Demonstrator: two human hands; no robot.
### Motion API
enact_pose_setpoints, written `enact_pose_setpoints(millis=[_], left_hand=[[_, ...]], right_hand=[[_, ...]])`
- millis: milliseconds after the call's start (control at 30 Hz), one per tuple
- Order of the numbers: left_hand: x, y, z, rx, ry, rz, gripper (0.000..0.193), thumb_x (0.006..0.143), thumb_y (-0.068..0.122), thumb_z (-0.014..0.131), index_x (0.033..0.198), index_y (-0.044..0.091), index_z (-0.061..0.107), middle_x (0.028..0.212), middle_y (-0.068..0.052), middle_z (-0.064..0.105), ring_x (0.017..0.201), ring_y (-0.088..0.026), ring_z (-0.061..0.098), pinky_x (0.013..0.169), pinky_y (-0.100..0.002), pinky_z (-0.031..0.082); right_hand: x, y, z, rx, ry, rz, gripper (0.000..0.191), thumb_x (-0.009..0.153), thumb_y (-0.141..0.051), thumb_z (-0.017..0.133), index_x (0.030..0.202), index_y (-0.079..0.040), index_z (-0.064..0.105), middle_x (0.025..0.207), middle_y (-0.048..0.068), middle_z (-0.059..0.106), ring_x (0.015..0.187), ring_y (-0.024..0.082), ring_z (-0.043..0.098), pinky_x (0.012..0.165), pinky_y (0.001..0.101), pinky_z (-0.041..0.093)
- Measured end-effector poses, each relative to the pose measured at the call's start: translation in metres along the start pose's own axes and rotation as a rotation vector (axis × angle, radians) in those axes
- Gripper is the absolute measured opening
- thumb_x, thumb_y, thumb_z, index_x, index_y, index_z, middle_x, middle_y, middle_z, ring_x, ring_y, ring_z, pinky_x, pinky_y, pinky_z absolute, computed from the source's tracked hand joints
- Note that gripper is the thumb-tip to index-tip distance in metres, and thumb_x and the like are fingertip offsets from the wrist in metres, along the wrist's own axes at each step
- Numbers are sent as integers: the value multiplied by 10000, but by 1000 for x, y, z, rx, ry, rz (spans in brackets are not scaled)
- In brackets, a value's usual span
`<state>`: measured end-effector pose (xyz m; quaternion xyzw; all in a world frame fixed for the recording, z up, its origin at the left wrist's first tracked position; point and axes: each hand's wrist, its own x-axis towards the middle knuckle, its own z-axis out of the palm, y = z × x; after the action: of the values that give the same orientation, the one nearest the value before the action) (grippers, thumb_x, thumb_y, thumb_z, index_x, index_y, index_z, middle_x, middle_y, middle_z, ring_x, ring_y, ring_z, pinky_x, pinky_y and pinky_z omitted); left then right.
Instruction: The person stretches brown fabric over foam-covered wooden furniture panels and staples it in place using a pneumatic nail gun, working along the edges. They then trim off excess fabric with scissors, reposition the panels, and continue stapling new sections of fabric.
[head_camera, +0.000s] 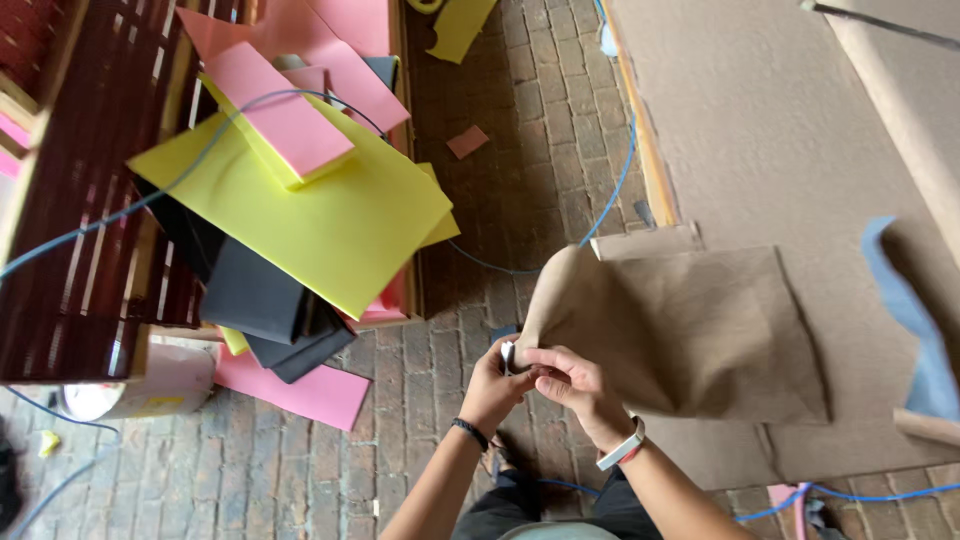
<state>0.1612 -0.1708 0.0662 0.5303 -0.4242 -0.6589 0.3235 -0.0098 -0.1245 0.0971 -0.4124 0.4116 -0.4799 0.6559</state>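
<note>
Both hands meet at the lower left corner of a brown paper sheet (690, 330), which lies draped over the near left edge of a brown worktop (780, 130). The left hand (492, 385) has its grip closed, fingers pinched on the sheet's corner where a small white piece (508, 356) shows between them; what that piece is cannot be told. The right hand (570, 385) is closed too, thumb and fingers pinching the same corner just beside the left. The sheet's long axis runs left to right across the worktop, its pinched corner hanging past the edge over the brick floor (520, 160), its upper left edge curled up. Its far right side lies flat on the worktop. A blue strip (915, 310) lies near the worktop's right edge, well apart from the hands. Left of the hands the brick floor lies open up to a wooden crate (90, 200) piled with yellow sheets (320, 210), pink sheets (285, 110) and black sheets (255, 295). A blue cable (610, 200) runs along the worktop's left edge.
</note>
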Motion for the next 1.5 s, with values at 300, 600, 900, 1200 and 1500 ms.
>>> enact_pose_setpoints(millis=[300, 600, 900, 1200, 1500], left_hand=[[6, 36, -83, -163, 73, 176, 124, 849, 100, 828, 916, 41, 742, 724, 25, 661, 619, -50, 546, 525, -213, 421], [18, 110, -129, -356, -138, 391, 165, 831, -11, 807, 978, 19, 740, 801, 17, 677, 678, -59, 568, 608, -229, 449], [157, 165, -173, -438, 22, 285, 96, 897, 40, 743, 976, 29, 689, 787, -17, 696, 632, -88, 589, 585, -247, 488], [407, 282, -99, -91, 14, 130, 234, 893, 249, 789, 986, 55, 695, 762, 9, 660, 599, -77, 564, 518, -250, 461], [574, 384, -99, 31, 152, 60, 205, 873, 225, 761, 1016, 100, 685, 856, 0, 715, 713, -88, 665, 575, -273, 528]], right_hand=[[52, -19, 72, -702, 283, -235, 764, 714, -148, 816, 1407, -37, 513, 1316, 155, 621, 1114, 300, 636, 912, 410, 533], [91, 7, 12, -1235, 636, -2, 205, 861, -308, 689, 999, -199, 795, 1001, 65, 773, 928, 315, 735, 798, 438, 589], [228, 22, -126, -1081, 1011, -63, 269, 862, -137, 673, 1104, -156, 790, 965, 163, 753, 883, 304, 736, 776, 404, 570], [454, -117, -254, 22, 1046, -522, 201, 1011, -75, 595, 1121, 15, 737, 1096, 70, 729, 985, 154, 666, 855, 302, 544], [581, -214, -274, 221, 894, -472, 191, 980, -56, 614, 1143, 7, 693, 1151, 65, 715, 1022, 181, 697, 895, 363, 593]])
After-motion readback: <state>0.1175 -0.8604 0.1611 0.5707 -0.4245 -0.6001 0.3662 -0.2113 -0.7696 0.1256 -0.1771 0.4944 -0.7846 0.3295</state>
